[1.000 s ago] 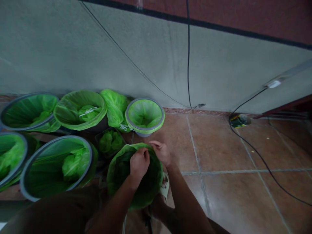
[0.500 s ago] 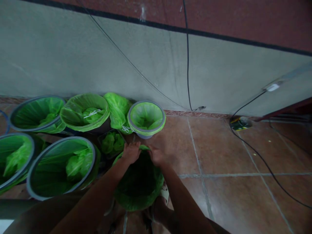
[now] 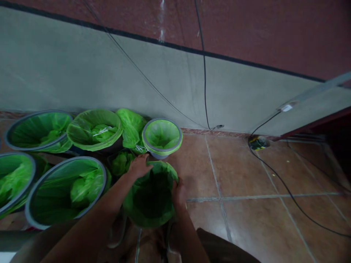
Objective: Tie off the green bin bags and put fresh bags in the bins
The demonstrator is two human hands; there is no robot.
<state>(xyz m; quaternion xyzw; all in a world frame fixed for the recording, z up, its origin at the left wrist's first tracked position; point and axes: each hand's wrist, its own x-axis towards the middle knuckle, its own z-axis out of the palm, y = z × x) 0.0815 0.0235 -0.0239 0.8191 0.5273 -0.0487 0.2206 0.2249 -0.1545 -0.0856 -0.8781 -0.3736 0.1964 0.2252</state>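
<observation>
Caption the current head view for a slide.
Left hand and right hand at the rim of a green-lined bin, other lined bins beside it.

A bag-lined bin [image 3: 152, 221] is between the person's left hand [image 3: 140, 166] and right hand [image 3: 179, 193]. To its left, four other bins [image 3: 52, 197] form two rows. Behind it, a further bin [image 3: 161, 152] stands near the wall [image 3: 233, 91], just right of a plastic bag [image 3: 131, 128].
</observation>
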